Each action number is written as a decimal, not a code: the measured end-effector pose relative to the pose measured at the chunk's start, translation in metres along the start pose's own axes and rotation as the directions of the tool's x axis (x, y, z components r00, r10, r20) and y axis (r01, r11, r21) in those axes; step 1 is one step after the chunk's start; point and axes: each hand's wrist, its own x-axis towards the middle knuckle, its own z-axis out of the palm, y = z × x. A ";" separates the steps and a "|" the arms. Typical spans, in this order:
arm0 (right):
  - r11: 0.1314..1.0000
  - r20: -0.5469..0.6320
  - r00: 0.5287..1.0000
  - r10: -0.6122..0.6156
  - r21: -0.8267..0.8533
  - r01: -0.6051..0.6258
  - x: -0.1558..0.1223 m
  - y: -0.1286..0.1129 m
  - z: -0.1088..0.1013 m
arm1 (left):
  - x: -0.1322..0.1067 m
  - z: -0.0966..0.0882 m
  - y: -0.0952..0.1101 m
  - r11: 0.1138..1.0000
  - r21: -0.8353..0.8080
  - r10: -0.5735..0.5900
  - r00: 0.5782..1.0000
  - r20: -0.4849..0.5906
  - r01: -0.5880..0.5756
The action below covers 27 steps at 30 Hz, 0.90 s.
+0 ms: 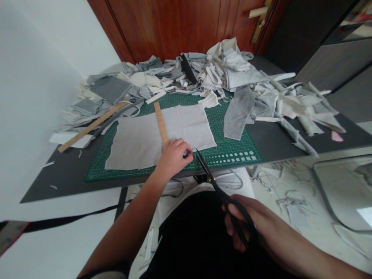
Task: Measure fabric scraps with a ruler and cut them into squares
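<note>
My right hand grips black-handled scissors below the table edge. Their blades look closed, and the tip points up at the front edge of a light grey piece of fabric. On that fabric rests my left hand, fingers curled together around a small dark, rounded item that I cannot make out. A short wooden ruler lies across the cloth, its near end reaching my left hand. To its right, a faint pinkish line runs over the fabric. Beneath it all is a green cutting mat.
Heaped fabric scraps line the back of the dark table, with more scraps at right. A longer wooden ruler lies on the left. A grey cloth piece overlaps the mat. Behind stands a wooden door.
</note>
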 end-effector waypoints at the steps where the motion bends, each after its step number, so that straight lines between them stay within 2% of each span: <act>1: 1.000 -0.003 1.000 -0.002 -0.006 0.002 0.002 0.000 0.002 | 0.000 0.000 -0.001 1.000 -0.020 -0.004 1.000 0.000 0.004; 6: 1.000 -0.021 1.000 -0.006 0.002 0.006 0.012 -0.004 0.012 | -0.001 -0.002 -0.004 0.992 -0.130 -0.005 1.000 -0.023 0.002; 10: 1.000 -0.058 0.998 0.020 0.003 -0.020 0.020 -0.006 0.019 | -0.002 -0.003 -0.003 0.990 -0.139 0.009 1.000 -0.020 -0.012; 14: 0.998 -0.084 0.996 0.030 -0.054 -0.035 0.025 -0.007 0.024 | -0.003 -0.004 0.001 0.995 -0.095 0.006 1.000 -0.002 -0.006; 20: 0.999 -0.086 0.995 0.044 -0.026 -0.047 0.029 -0.007 0.025 | -0.006 -0.005 0.006 0.999 0.042 -0.027 0.999 0.028 0.026; 27: 0.999 -0.093 0.995 0.035 -0.009 -0.036 0.033 -0.003 0.025 | -0.005 -0.005 0.005 0.997 0.074 -0.009 0.997 0.073 0.004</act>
